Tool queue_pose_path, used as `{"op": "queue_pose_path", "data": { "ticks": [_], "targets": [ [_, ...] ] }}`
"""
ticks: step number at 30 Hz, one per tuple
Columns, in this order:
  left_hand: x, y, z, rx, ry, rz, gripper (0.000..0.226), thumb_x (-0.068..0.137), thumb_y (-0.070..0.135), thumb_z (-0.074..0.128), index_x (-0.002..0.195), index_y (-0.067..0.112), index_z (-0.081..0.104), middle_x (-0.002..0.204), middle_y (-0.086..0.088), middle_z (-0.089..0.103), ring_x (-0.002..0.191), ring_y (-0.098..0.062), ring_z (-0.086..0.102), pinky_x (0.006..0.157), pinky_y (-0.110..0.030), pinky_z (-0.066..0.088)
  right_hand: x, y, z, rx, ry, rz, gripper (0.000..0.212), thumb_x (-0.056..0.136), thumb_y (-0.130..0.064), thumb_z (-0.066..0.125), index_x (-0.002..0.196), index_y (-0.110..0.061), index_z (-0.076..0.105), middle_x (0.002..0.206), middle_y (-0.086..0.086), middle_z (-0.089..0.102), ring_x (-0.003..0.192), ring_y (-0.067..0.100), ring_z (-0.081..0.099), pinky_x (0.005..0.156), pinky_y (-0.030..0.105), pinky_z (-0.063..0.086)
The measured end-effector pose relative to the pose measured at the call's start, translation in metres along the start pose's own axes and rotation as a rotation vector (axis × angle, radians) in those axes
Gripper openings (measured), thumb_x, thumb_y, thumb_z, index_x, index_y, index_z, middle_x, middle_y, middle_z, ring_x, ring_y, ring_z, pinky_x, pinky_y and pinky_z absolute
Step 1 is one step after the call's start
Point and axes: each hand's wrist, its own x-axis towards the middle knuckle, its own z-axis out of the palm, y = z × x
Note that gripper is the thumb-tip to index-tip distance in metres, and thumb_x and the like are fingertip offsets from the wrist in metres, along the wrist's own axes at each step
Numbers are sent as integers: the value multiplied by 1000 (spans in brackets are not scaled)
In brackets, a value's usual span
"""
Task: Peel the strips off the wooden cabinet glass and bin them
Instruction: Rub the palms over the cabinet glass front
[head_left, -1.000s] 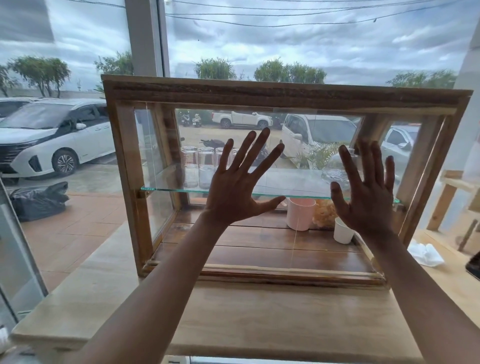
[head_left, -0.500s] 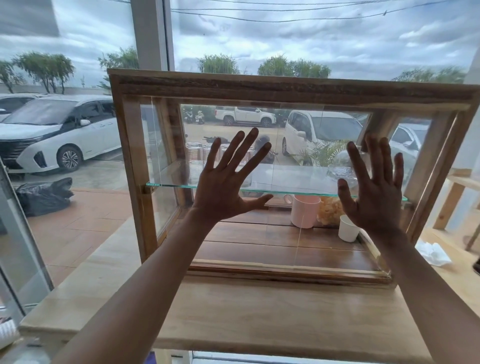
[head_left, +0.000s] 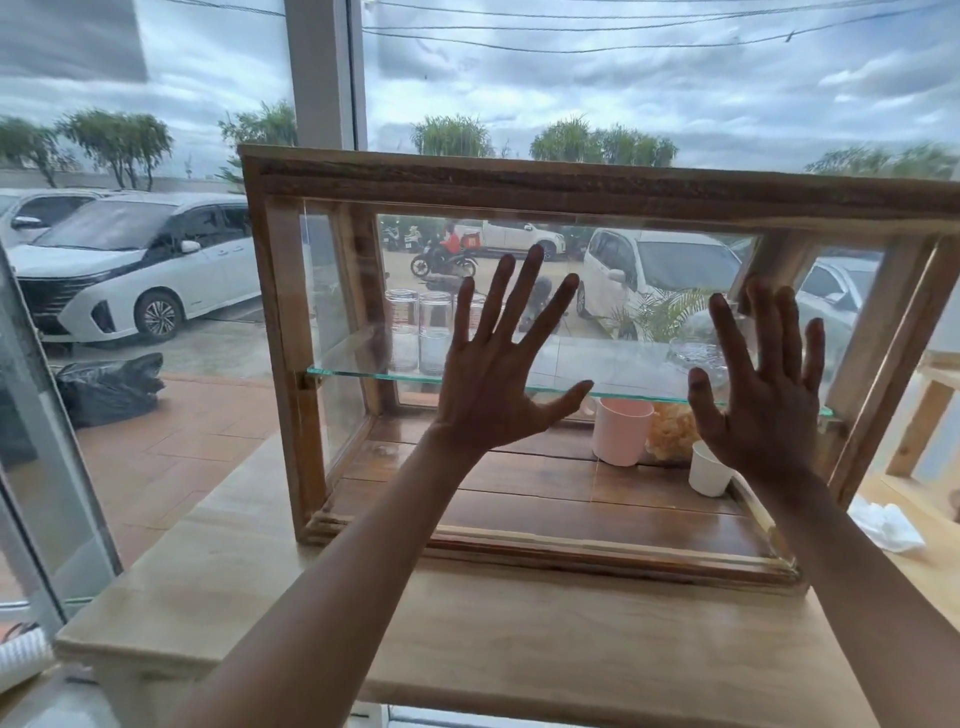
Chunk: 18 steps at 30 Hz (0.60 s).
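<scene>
A wooden cabinet (head_left: 571, 189) with glass walls and a glass shelf (head_left: 363, 371) stands on a pale wooden counter (head_left: 467, 623) by a window. My left hand (head_left: 493, 374) is raised flat in front of the cabinet's front opening, fingers spread, holding nothing. My right hand (head_left: 763, 395) is held the same way further right, palm toward the cabinet. Whether either palm touches glass I cannot tell. No strip shows clearly on the glass, and no bin is in view.
Inside the cabinet stand clear glasses (head_left: 415, 332) on the shelf, a pink cup (head_left: 621, 431), a white cup (head_left: 709, 467) and a bag of snacks (head_left: 670, 431). A crumpled white tissue (head_left: 883, 525) lies on the counter at right. A black bag (head_left: 109, 387) lies outside.
Both hands stay spread in front of the cabinet, with the left drifting slightly left. The view has shifted, so the cabinet sits a little further right and lower in frame.
</scene>
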Motion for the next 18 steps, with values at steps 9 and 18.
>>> {"op": "queue_pose_path", "data": {
  "ticks": [9, 18],
  "targets": [
    [0, -3, 7, 30, 32, -40, 82, 89, 74, 49, 156, 27, 37, 166, -12, 25, 156, -24, 10, 128, -51, 7, -1, 2, 3, 2, -11, -9, 63, 100, -43, 36, 158, -22, 25, 167, 11, 11, 156, 28, 8, 125, 52, 6],
    [-4, -14, 5, 41, 39, -11, 80, 90, 73, 48, 155, 27, 40, 165, -11, 27, 156, -23, 18, 128, -49, 10, -1, 1, 1, 21, 2, -12, 63, 99, -39, 40, 158, -20, 26, 166, 14, 16, 156, 26, 6, 124, 56, 13]
  ]
}}
